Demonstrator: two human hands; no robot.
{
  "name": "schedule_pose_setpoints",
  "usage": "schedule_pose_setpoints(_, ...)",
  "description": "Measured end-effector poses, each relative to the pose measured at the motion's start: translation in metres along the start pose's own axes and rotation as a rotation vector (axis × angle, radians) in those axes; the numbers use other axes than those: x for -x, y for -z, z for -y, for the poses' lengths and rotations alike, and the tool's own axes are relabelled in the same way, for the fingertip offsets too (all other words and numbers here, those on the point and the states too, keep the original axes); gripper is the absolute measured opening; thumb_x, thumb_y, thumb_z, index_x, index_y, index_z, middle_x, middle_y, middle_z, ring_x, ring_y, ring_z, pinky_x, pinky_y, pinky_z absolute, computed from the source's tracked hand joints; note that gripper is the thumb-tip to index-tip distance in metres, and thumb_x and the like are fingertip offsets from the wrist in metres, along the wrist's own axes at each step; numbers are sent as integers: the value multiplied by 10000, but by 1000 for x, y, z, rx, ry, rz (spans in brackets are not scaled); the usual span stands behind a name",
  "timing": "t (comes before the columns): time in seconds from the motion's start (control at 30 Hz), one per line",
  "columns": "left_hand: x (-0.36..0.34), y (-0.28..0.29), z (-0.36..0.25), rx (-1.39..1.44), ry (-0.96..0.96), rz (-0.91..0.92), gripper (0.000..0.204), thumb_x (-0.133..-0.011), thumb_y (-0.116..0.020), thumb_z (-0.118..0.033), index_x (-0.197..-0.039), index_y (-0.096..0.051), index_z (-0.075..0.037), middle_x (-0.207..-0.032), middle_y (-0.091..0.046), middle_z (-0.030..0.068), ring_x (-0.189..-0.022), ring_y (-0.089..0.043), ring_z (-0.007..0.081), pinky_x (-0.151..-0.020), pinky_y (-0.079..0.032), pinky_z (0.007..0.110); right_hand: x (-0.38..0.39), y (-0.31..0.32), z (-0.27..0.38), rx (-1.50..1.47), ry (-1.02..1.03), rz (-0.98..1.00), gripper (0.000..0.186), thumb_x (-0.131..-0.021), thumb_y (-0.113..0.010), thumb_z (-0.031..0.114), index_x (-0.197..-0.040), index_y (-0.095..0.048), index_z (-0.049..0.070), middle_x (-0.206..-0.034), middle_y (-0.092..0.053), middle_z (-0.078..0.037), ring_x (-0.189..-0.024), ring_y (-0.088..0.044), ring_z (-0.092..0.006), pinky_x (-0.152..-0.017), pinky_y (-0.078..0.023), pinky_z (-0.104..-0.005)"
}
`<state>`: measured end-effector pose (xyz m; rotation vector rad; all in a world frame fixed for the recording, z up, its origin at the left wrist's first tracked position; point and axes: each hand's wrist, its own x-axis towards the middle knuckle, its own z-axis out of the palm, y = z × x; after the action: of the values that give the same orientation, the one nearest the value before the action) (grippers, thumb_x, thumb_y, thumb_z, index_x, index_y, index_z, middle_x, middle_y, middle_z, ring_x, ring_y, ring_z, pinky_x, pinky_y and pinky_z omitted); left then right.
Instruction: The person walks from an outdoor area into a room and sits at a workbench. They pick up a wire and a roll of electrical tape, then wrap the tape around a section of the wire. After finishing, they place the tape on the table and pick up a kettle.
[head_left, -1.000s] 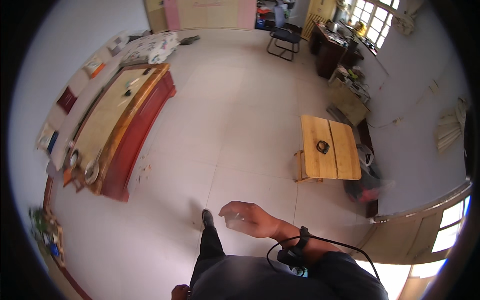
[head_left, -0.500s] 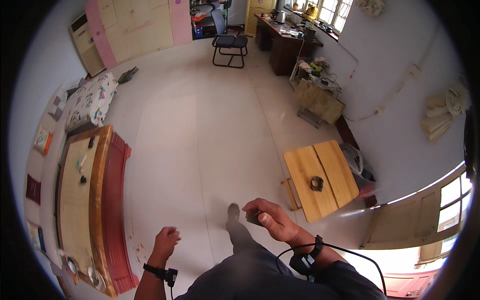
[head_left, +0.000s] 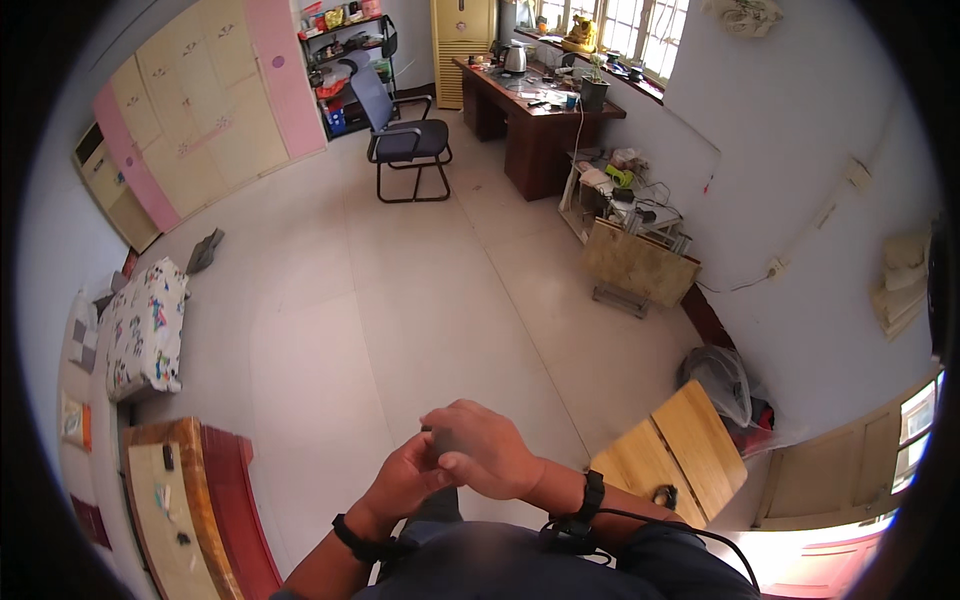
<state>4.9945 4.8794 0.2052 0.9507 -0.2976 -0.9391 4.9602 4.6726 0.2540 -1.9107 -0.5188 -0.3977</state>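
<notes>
In front of my body, my left hand (head_left: 402, 478) and my right hand (head_left: 490, 452) meet, palms facing each other. A small dark object (head_left: 428, 432) shows at the fingertips, mostly covered by my right hand; its kind is too hidden to tell. My right fingers curl over it. My left fingers are bent in against the right hand, and what they grip, if anything, is hidden. Each wrist wears a black strap, and a black cable trails from the right one.
To the right stands a small wooden folding table (head_left: 640, 452) with a dark ring-shaped item (head_left: 665, 495) on it. A red and wooden cabinet (head_left: 235, 500) is at lower left. Farther off are an office chair (head_left: 410, 140), a desk (head_left: 530, 150) and a cluttered rack (head_left: 640, 250).
My left hand has come up and right to meet the right hand, which held the dark object apart before. The view has tilted up, showing more of the far room.
</notes>
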Motion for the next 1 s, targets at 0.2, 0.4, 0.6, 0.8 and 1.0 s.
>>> schedule_pose_setpoints(0.2,-202,85,-102,-4,32,178,607,-990,-787,-173,-1502,-495,-28,-1335,-628,25,-1219,-602,119,-1045,-505,321,-152,51,-123,177,-56,-144,492,-994,-679,372,-1337,-635,21,-1085,-657,-173,-951,-672,-357,-822,-561,-418)
schedule_pose_setpoints(0.4,-383,130,-200,-105,69,227,627,-987,-808,-214,-1502,-500,-33,-1361,-600,23,-1273,-571,153,-1084,-482,330,-291,118,-228,163,-133,-251,519,-991,-687,372,-1382,-620,38,-1137,-665,-175,-1011,-672,-350,-879,-559,-421)
schedule_pose_setpoints(0.6,-561,209,-272,-81,114,150,580,-981,-786,-122,-1482,-509,-28,-1345,-622,40,-1261,-600,167,-1072,-506,349,-420,183,-371,174,-144,-219,549,-1015,-668,380,-1441,-570,47,-1304,-622,-200,-1151,-640,-384,-964,-546,-450)
schedule_pose_setpoints(0.8,-727,282,-369,-70,87,46,604,-917,-833,-100,-1430,-524,-23,-1215,-651,62,-1091,-673,185,-941,-592,363,-568,272,-496,90,-182,-114,595,-1028,-653,406,-1490,-517,55,-1393,-574,-212,-1187,-631,-416,-993,-543,-471)
schedule_pose_setpoints(1.0,-867,333,-448,12,97,-5,653,-869,-843,-160,-1425,-530,-27,-1316,-648,114,-1064,-710,225,-932,-608,381,-692,340,-610,32,-206,-103,606,-1028,-660,413,-1486,-512,45,-1352,-595,-205,-1163,-658,-400,-981,-561,-464)
